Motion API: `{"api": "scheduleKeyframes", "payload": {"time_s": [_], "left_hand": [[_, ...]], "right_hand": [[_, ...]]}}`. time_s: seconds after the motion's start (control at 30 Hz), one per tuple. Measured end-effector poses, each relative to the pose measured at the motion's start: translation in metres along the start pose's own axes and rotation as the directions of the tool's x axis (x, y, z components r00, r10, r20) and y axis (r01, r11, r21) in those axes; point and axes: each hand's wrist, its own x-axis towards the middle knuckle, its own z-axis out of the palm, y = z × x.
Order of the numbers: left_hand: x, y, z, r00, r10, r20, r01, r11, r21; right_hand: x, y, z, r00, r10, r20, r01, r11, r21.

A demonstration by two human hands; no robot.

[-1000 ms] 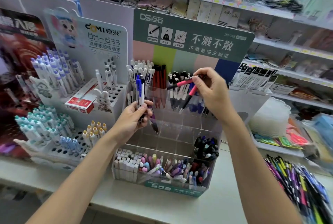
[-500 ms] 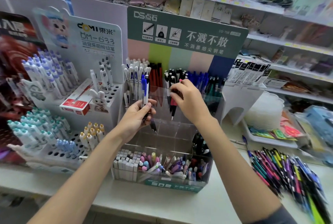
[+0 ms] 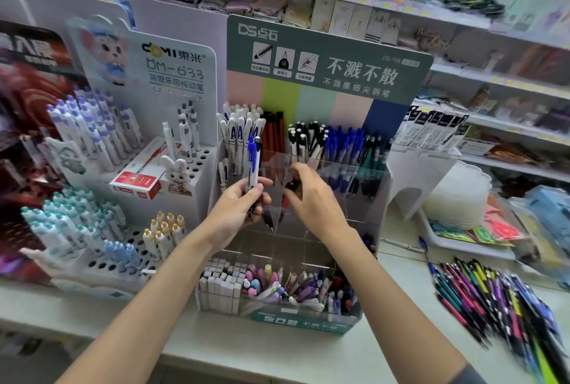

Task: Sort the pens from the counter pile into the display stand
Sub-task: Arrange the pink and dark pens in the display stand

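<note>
A pink-and-black pen (image 3: 287, 198) hangs tip-down over the middle tier of the clear display stand (image 3: 354, 180), right at the thumb and forefinger of the right hand (image 3: 314, 198). The fingers curve loosely around its top, but I cannot tell whether they pinch it or only touch it. Just to the left, close to the right hand but apart from it, the left hand (image 3: 236, 209) grips a white pen with a blue clip (image 3: 252, 164) held upright. A dark pen (image 3: 267, 220) is in the same grasp, its tip poking out below the fingers. Both hands hover over the stand's left and centre compartments, in front of the far row of white, red, black and blue pens (image 3: 336, 143) standing under the green header board (image 3: 327, 59). The stand's near tier (image 3: 277, 291) holds white blocks on the left and pastel and purple pens to the right of them. The stand sits on the pale counter (image 3: 277, 349). The pile of pens (image 3: 493, 300) lies loose on the counter to the right, well apart from both hands, fanned out in many colours. Beyond the pile sits a white tray (image 3: 456, 248) with bright packets. To the left of the display stand a white stand (image 3: 197, 164) full of holes carries white and lilac pens and a red box (image 3: 137, 181).
</note>
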Motion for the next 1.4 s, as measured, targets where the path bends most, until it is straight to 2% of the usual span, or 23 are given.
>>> {"api": "scheduleKeyframes", "payload": {"time_s": [0.07,0.23,0.3,0.4,0.53,0.63,0.67,0.73,0.83,0.9,0.93,1.0,1.1,1.13,1.23,1.33,1.4], "left_hand": [[0.000,0.000,-0.001,1.000,-0.004,0.009,0.004,1.000,-0.006],[-0.002,0.002,-0.001,0.997,-0.031,0.071,0.041,0.989,-0.144],[-0.003,0.002,-0.002,0.995,-0.032,0.090,0.046,0.985,-0.167],[-0.003,0.004,0.000,0.994,-0.031,0.110,0.047,0.989,-0.144],[-0.001,0.007,0.010,0.984,-0.037,0.174,0.062,0.988,-0.140],[0.001,0.009,0.016,0.979,-0.029,0.204,0.049,0.994,-0.095],[0.002,0.010,0.017,0.982,-0.024,0.186,0.037,0.997,-0.065],[0.005,0.012,0.017,0.993,-0.009,0.114,0.009,1.000,-0.004],[0.010,0.015,0.015,0.997,0.028,0.070,-0.029,1.000,0.003],[0.011,0.017,0.014,0.996,0.030,0.085,-0.028,0.999,-0.024],[0.011,0.018,0.015,0.995,0.026,0.096,-0.022,0.999,-0.039],[0.009,0.018,0.018,0.994,0.027,0.104,-0.020,0.998,-0.062],[0.008,0.017,0.020,0.997,0.046,0.061,-0.042,0.997,-0.059],[0.008,0.017,0.020,0.997,0.048,0.052,-0.045,0.997,-0.060],[0.007,0.018,0.022,0.998,0.050,0.030,-0.049,0.999,-0.024],[0.006,0.018,0.028,0.998,0.068,0.016,-0.068,0.998,0.006],[0.006,0.018,0.032,0.995,0.098,0.001,-0.098,0.995,-0.015]], "right_hand": [[-0.002,0.000,0.008,0.997,-0.027,-0.071,0.024,0.999,-0.030],[-0.006,-0.003,0.014,0.995,-0.068,-0.073,0.066,0.997,-0.027],[-0.005,-0.004,0.011,0.981,-0.119,-0.156,0.114,0.993,-0.038],[0.005,-0.016,-0.006,0.952,-0.074,-0.296,0.125,0.980,0.157],[0.019,-0.036,-0.026,0.993,0.029,-0.116,0.028,0.884,0.467],[0.021,-0.037,-0.030,0.994,0.033,-0.103,0.020,0.878,0.477],[0.022,-0.036,-0.033,0.988,0.043,-0.147,0.033,0.877,0.479],[0.026,-0.031,-0.046,0.944,0.065,-0.324,0.102,0.875,0.473],[0.039,-0.021,-0.074,0.789,0.105,-0.605,0.199,0.889,0.413],[0.048,-0.014,-0.088,0.728,0.101,-0.678,0.200,0.915,0.350],[0.052,-0.012,-0.091,0.726,0.082,-0.682,0.189,0.931,0.313],[0.058,-0.006,-0.089,0.773,0.021,-0.634,0.169,0.957,0.238],[0.062,0.003,-0.072,0.904,-0.010,-0.427,0.070,0.990,0.125],[0.062,0.005,-0.067,0.924,0.000,-0.383,0.040,0.994,0.098],[0.063,0.011,-0.063,0.939,0.010,-0.343,-0.003,1.000,0.023],[0.063,0.009,-0.066,0.980,0.013,-0.201,-0.036,0.993,-0.114],[0.060,0.010,-0.071,0.969,-0.032,-0.245,0.006,0.994,-0.107]]}}
